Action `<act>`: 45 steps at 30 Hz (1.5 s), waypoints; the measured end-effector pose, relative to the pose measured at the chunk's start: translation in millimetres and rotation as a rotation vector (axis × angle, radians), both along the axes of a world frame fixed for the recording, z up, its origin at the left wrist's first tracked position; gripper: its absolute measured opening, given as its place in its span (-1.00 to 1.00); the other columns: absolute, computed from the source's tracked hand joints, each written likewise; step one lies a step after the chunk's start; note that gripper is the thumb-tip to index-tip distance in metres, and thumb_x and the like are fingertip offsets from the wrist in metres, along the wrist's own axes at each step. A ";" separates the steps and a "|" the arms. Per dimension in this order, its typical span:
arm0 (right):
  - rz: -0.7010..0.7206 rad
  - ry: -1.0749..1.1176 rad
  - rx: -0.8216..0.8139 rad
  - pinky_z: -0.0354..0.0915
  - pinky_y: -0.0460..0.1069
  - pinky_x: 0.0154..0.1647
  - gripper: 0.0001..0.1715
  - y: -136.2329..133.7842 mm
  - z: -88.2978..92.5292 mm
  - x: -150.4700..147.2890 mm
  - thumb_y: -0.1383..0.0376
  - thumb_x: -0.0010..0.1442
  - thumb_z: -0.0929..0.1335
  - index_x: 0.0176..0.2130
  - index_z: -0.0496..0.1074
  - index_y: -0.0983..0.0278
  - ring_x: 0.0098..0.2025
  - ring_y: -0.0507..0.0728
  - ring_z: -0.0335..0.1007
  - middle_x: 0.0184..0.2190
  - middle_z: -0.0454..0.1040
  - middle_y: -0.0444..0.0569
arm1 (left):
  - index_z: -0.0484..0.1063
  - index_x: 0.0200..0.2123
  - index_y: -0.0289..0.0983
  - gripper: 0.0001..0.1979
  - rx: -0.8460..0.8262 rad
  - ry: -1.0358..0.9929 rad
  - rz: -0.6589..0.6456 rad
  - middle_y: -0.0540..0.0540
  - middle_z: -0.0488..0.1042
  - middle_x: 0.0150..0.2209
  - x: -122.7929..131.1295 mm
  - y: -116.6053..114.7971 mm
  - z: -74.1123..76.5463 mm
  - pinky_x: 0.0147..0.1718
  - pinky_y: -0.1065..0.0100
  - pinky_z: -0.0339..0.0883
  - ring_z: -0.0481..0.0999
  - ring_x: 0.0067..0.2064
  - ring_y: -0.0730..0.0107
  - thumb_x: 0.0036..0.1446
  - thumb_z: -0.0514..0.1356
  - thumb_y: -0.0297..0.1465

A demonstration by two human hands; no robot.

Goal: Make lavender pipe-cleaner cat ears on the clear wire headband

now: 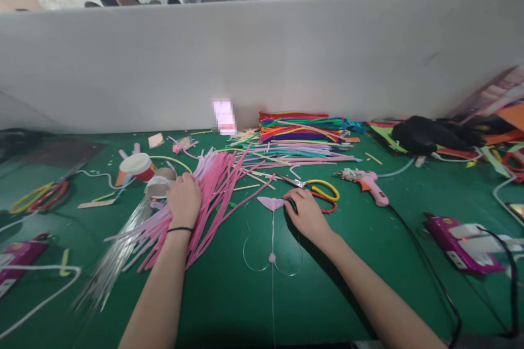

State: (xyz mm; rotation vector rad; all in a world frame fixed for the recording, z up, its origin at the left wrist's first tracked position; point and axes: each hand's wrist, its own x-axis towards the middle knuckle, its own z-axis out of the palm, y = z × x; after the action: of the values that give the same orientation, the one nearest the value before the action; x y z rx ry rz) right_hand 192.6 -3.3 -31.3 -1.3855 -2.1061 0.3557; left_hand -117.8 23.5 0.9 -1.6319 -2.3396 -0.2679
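Note:
My left hand (184, 201) lies over the upper left of a bundle of pink pipe cleaners (216, 185), beside a cup (159, 186) tipped on its side. Its fingers curl downward and their tips are hidden. With bent fingers, my right hand (306, 211) pinches the right end of a small lilac fuzzy piece (270, 203), roughly triangular. A clear straight stem (273, 234) runs down from that piece to a small lilac ball (272, 258). Thin clear wire loops (254, 269) curve out on both sides of the ball, flat on the green table (229, 305).
Scissors (319, 190) lie beyond my right hand, with a pink glue gun (366, 182) farther right. Multicoloured pipe cleaners (303, 130) are stacked by the white partition (262, 59). Clear strands (110, 261) spread at left. A purple power strip (458, 245) stands right.

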 end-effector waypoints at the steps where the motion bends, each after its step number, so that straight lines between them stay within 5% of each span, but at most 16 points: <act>1: 0.000 0.002 0.005 0.25 0.14 -0.02 -0.80 0.3 -1.0 0.1 0.37 0.25 0.23 -0.20 0.43 0.28 -0.09 0.23 0.29 -0.20 0.43 0.07 | 0.35 -0.05 -0.39 -0.65 0.019 0.010 -0.001 -0.34 0.46 -0.13 -0.6 0.2 -1.7 -0.23 0.15 0.23 0.42 -0.10 -0.05 0.24 -0.06 -0.33; 5: 0.009 -0.001 0.018 0.25 0.14 -0.02 -0.80 1.4 -5.4 0.6 0.37 0.24 0.24 -0.20 0.43 0.27 -0.09 0.22 0.29 -0.19 0.43 0.06 | 0.28 0.08 -0.43 -0.55 0.022 0.046 -0.008 -0.37 0.46 -0.12 -4.3 0.8 -7.7 -0.19 0.11 0.22 0.37 -0.04 -0.14 0.21 -0.02 -0.28; 10: 0.014 -0.020 0.016 0.26 0.13 -0.03 -0.82 0.8 -5.1 0.5 0.36 0.24 0.25 -0.21 0.43 0.29 -0.08 0.23 0.29 -0.19 0.43 0.07 | 0.42 -0.08 -0.35 -0.62 0.021 0.036 -0.024 -0.33 0.46 -0.18 -7.0 1.6 -7.7 -0.20 0.12 0.20 0.38 -0.09 -0.10 0.21 -0.03 -0.26; 23: 0.009 0.038 0.006 0.25 0.15 -0.02 -0.79 -2.0 0.5 -1.3 0.31 0.25 0.25 -0.15 0.43 0.26 -0.06 0.24 0.29 -0.17 0.43 0.08 | 0.46 -0.06 -0.27 -0.59 0.243 -0.010 -0.216 -0.21 0.47 -0.08 12.5 -5.4 12.8 -0.13 0.18 0.15 0.39 -0.08 0.05 0.30 -0.11 -0.25; 28: -0.077 0.289 0.016 0.24 0.15 0.00 -0.71 -4.7 13.7 -4.0 0.18 0.23 0.31 -0.08 0.45 0.21 -0.05 0.24 0.30 -0.11 0.45 0.05 | 0.43 -0.01 -0.22 -0.62 0.182 -0.088 -0.491 -0.18 0.50 -0.17 49.7 -18.8 13.2 -0.25 0.28 0.21 0.46 -0.18 0.18 0.32 -0.11 -0.27; 34: 0.067 0.812 -0.415 0.34 0.02 -0.28 -0.63 -10.8 24.9 -13.8 0.08 0.11 0.39 -0.13 0.49 0.22 -0.34 0.12 0.41 -0.32 0.52 -0.04 | 0.43 0.00 -0.19 -0.68 0.043 -0.125 -0.908 -0.17 0.51 -0.34 104.3 -38.2 -6.3 -0.36 0.31 0.21 0.48 -0.30 0.23 0.30 -0.03 -0.33; 38: -0.114 1.049 -0.385 0.31 -0.05 -0.40 -0.65 -6.5 26.2 -8.2 0.05 0.11 0.39 -0.27 0.51 0.28 -0.44 0.04 0.35 -0.43 0.51 -0.04 | 0.45 -0.03 -0.17 -0.70 0.045 -0.189 -0.920 -0.14 0.50 -0.41 113.4 -41.0 -11.2 -0.42 0.35 0.18 0.47 -0.38 0.29 0.29 0.02 -0.26; 45: -0.474 1.330 -0.031 0.13 -0.16 -0.64 -0.64 21.9 22.1 34.0 0.01 0.14 0.33 -0.35 0.35 0.26 -0.61 -0.06 0.18 -0.61 0.31 -0.23 | 0.46 -0.18 -0.23 -0.70 0.124 -0.042 -0.904 -0.07 0.51 -0.44 104.3 -35.7 -9.5 -0.45 0.38 0.16 0.49 -0.40 0.36 0.31 -0.02 -0.24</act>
State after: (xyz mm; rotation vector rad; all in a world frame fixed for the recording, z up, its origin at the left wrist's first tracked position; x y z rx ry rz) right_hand 226.6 18.6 -9.1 -1.0808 -0.6768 0.8082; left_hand -13.5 -12.3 -8.6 -2.5099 -1.4090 -0.6007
